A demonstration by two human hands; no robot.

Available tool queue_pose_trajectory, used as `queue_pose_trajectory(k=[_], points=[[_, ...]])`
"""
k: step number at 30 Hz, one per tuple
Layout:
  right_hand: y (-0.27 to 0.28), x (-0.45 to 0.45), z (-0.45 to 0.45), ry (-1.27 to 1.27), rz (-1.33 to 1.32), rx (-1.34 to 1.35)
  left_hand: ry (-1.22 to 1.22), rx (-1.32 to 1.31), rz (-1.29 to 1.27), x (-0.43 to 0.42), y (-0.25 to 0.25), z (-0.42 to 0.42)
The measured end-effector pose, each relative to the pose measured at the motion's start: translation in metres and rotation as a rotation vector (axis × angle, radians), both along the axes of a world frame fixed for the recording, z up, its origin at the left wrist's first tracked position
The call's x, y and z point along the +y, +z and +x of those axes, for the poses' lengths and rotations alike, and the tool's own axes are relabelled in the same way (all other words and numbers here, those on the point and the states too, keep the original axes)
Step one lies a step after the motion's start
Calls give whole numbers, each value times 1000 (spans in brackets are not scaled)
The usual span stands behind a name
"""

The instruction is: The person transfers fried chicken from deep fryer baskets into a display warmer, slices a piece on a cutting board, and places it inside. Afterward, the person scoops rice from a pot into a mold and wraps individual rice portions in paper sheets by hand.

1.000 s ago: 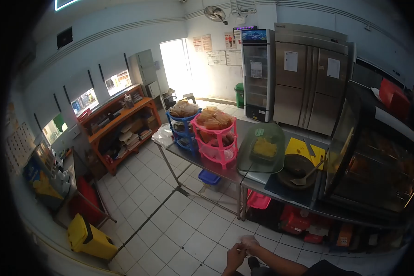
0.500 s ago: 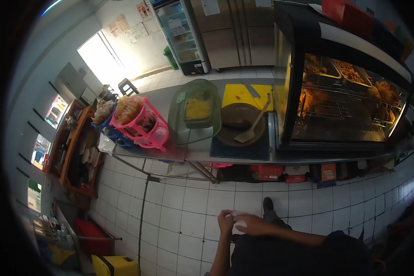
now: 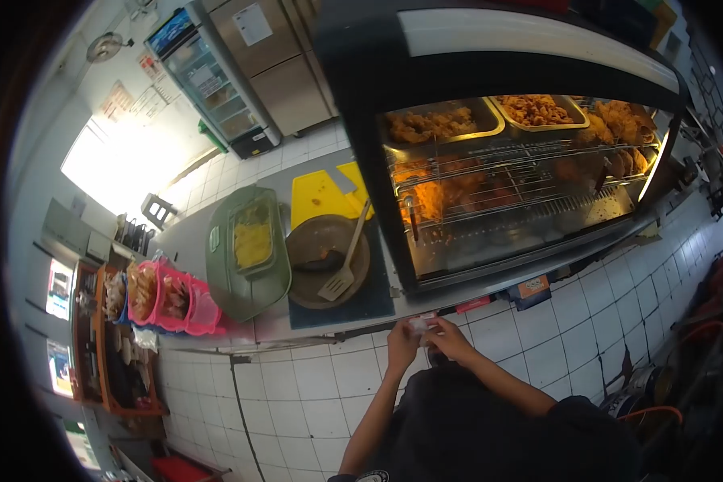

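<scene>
Tiled floor [image 3: 308, 374] runs below the steel worktop [image 3: 279, 181]; just before its edge, the left hand [image 3: 402, 345] and right hand [image 3: 451, 341] pinch crumpled film [image 3: 419, 324] between their fingers. Uneven pulling could tear it; a loosened pinch could drop it.

Dark short-sleeved shirt [image 3: 490, 434] with a pale-edged round mark [image 3: 373, 476] at its left side
</scene>
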State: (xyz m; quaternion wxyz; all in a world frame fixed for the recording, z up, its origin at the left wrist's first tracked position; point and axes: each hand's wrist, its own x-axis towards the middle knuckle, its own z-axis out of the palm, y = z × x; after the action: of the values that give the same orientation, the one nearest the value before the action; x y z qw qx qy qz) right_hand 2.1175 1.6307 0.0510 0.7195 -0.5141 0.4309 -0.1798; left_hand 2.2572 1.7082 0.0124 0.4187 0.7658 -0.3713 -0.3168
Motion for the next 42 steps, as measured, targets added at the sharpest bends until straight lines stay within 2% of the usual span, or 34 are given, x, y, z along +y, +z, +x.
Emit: queue_pose_trajectory(k=[1, 4, 6, 7, 10, 12, 13, 14, 15, 16, 17, 20, 21, 23, 25, 26, 28, 29, 31, 32, 36, 38, 40, 42], points=[[-10, -7, 0, -42, 276, -93, -13, -25, -55, -12, -1, -5], [-56, -28, 7, -338, 294, -129, -39, -107, -201, -40, 5, -21], [-77, -47, 12, -360, 296, -196, -30, -163, -269, -44, 8, -32], [-85, -55, 12, -368, 294, -227, -126, -268, -248, -46, 6, -33], [-74, -77, 6, -55, 316, -146, -326, -499, -213, -48, -12, -33], [-73, -110, -19, 135, -506, 318, -370, -569, -224, -65, -29, -20], [-27, -125, -40, -144, -680, 381, -386, -563, -138, -71, -30, -13], [26, -142, -63, -471, -474, 179, -399, -552, -47, -75, -30, -8], [44, -173, -91, -692, -702, 106, -408, -538, 44, -78, -30, -8], [65, -203, -121, -931, -910, 312, -389, -583, 81, -78, -30, -11], [118, -224, -138, -1140, -882, 302, -372, -633, 115, -80, -28, -14], [154, -298, -187, -1189, -1231, 393, -363, -682, 230, -92, -30, -18], [154, -307, -192, -1115, -1251, 424, -366, -679, 273, -93, -34, -20], [154, -326, -199, -973, -1295, 478, -354, -750, 219, -83, -42, -21], [158, -328, -203, -934, -1366, 533, -346, -873, 136, -72, -34, -23], [157, -330, -207, -928, -1417, 553, -352, -741, 63, -62, -16, -25], [156, -335, -221, -934, -1356, 604, -371, -470, -76, -41, 13, -28], [152, -342, -227, -966, -1339, 595, -380, -433, -56, -24, 14, -25], [153, -357, -241, -1041, -1283, 578, -331, -337, 7, 19, 5, -17], [154, -366, -252, -1092, -1351, 644, -273, -276, 49, 42, -3, -12], [149, -416, -310, -1247, -1151, 732, 10, -151, 261, 146, -50, 9], [148, -445, -340, -1379, -938, 948, -113, -375, 63, 221, -96, 19], [143, -467, -365, -1429, -751, 950, -114, -147, 278, 269, -100, 23], [144, -480, -381, -1327, -650, 917, -118, -66, 461, 289, -101, 22]])
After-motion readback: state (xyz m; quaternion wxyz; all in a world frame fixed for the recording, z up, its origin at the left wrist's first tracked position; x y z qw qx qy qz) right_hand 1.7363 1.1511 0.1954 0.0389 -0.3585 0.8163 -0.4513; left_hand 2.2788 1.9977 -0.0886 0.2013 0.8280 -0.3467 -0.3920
